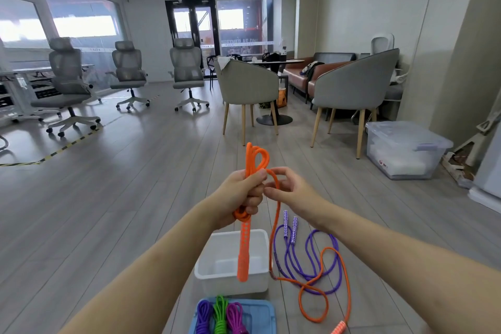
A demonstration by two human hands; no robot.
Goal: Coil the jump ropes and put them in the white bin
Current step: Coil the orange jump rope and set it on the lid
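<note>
As both hands grip it, orange rope [254,163] coiled in left hand [242,194], right hand [291,191] pinching strand

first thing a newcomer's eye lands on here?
The orange jump rope, bundled in the left hand at frame centre while the right hand pinches its strand. Below them sits the white bin, empty, with a loose purple jump rope on the floor to its right.

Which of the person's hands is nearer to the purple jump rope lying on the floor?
Right. The right hand is up and slightly left of the purple jump rope, almost over its handles. The left hand, gripping the orange jump rope, is farther left, above the white bin.
</note>
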